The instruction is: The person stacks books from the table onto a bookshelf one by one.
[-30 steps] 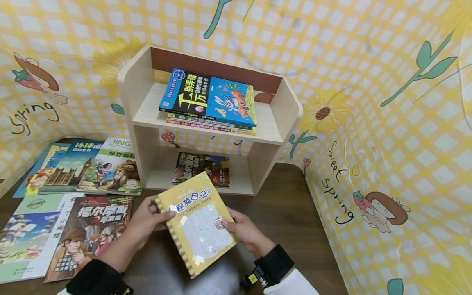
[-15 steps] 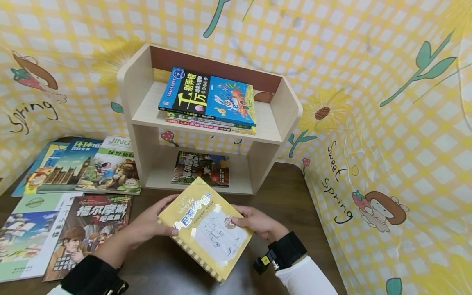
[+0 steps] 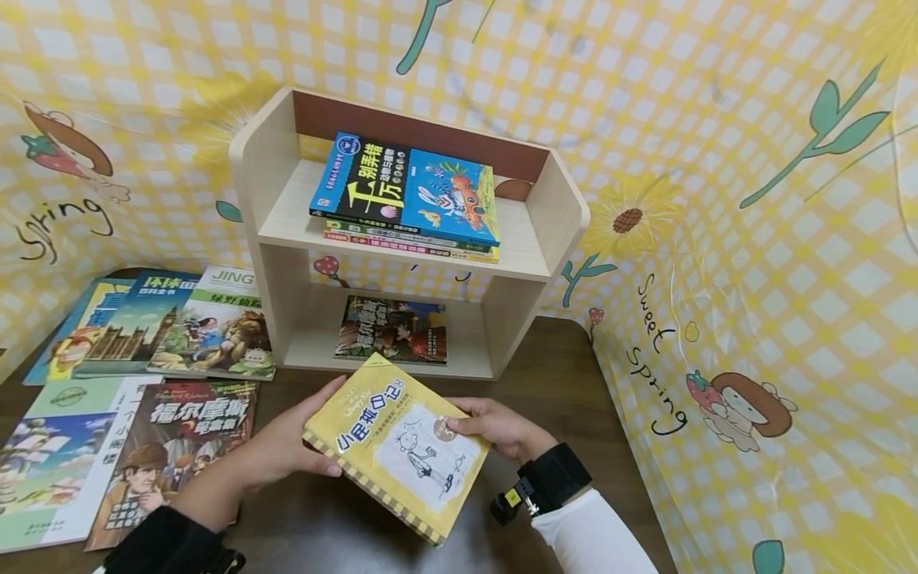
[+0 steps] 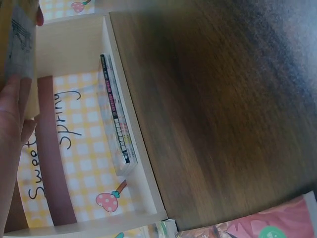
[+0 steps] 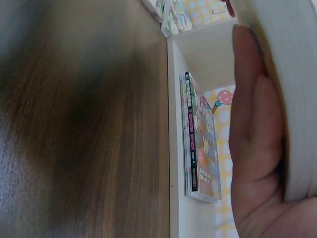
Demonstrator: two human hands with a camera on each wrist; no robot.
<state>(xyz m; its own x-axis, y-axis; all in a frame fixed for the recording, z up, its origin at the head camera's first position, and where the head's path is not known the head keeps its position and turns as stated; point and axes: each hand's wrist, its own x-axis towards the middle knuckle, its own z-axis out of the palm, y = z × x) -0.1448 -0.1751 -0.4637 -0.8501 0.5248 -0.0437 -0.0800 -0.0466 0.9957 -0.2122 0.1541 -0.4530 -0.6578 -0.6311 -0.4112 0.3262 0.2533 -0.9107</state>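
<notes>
Both hands hold a thick yellow book (image 3: 402, 446) above the table, its front cover turned up and its body tilted. A cartoon figure on a pale patch decorates the cover. My left hand (image 3: 294, 442) grips the spine side, thumb by the striped spine and the other fingers hidden beneath. On the opposite edge my right hand (image 3: 502, 430) pinches it, thumb on top of the cover. In the right wrist view, fingers of the right hand (image 5: 257, 144) lie under the book, next to its page block (image 5: 292, 99). The left wrist view shows only part of the book (image 4: 22, 54).
Behind the hands stands a two-tier wooden shelf (image 3: 527, 319). A stack of books (image 3: 409, 195) lies on its upper tier, and a dark-covered book (image 3: 394, 328) lies flat below. Several books, including a brown detective book (image 3: 172, 454), lie on the dark table (image 3: 574, 414) at left.
The yellow book has shifted right and slightly down, turning so its spine faces more toward the lower left. Both hands have moved along with it, keeping their hold.
</notes>
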